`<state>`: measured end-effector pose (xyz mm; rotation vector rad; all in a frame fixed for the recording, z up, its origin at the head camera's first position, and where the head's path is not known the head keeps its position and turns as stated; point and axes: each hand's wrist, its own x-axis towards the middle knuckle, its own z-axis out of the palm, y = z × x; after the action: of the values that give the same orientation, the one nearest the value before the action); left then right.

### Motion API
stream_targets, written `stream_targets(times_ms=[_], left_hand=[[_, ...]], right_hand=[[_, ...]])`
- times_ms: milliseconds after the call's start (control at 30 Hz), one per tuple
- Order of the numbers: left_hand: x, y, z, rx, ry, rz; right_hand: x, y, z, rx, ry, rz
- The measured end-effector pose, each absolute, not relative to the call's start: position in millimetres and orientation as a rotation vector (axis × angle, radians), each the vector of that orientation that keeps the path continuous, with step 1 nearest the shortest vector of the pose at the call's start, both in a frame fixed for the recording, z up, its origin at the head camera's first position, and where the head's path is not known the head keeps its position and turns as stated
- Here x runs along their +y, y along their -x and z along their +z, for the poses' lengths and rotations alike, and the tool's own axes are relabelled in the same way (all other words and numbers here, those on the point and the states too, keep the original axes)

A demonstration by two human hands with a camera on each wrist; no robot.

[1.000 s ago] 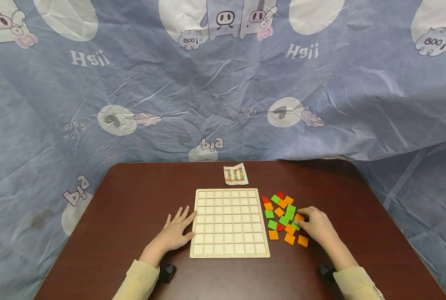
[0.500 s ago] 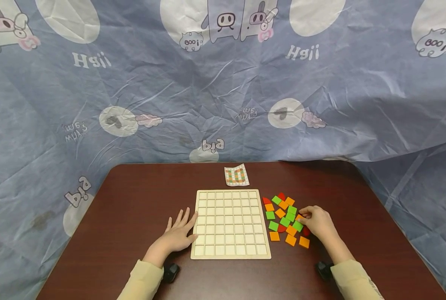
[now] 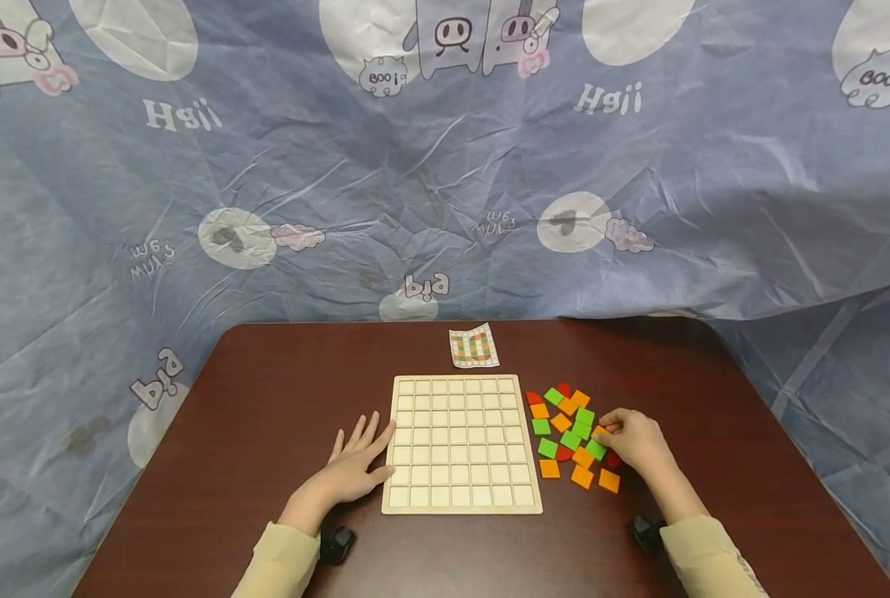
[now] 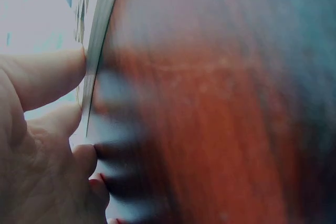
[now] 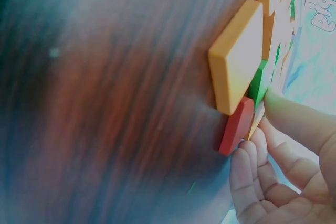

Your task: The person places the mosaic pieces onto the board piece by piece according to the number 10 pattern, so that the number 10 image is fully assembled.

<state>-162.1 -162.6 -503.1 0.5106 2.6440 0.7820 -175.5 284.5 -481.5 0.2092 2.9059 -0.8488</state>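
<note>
My left hand (image 3: 349, 472) lies at the left edge of a pale wooden grid board (image 3: 462, 509), fingers spread, with thumb and index finger touching the rim. The left wrist view shows those fingertips against the board's edge (image 4: 98, 35). To the right of the board, my right hand (image 3: 634, 440) pinches an orange square tile (image 3: 603, 434) between thumb and fingers, at the right side of a loose pile. Close to it are a green tile (image 3: 596, 449) and a red piece (image 5: 237, 125), partly under the hand in the head view. An orange tile (image 5: 236, 56) lies nearer the wrist.
Several green, orange and red pieces lie scattered beside the board, such as a green tile (image 3: 540, 427). A small paper card (image 3: 474, 347) with a coloured grid pattern lies behind it. A printed blue cloth (image 3: 445, 183) hangs behind the dark brown table (image 3: 295, 374).
My right hand has shifted slightly, and the green tile near its fingertips shows more fully. The orange tile stays at the fingertips. My left hand keeps its place at the board.
</note>
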Motion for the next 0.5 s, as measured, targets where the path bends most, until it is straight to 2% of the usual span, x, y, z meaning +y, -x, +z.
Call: stream_targets(times_ms=[500], left_hand=[[-160.5, 161.6, -503.6, 2.662, -0.495, 0.745]], right_hand=[[290.0, 180.2, -476.9, 2.735, -0.227, -0.973]])
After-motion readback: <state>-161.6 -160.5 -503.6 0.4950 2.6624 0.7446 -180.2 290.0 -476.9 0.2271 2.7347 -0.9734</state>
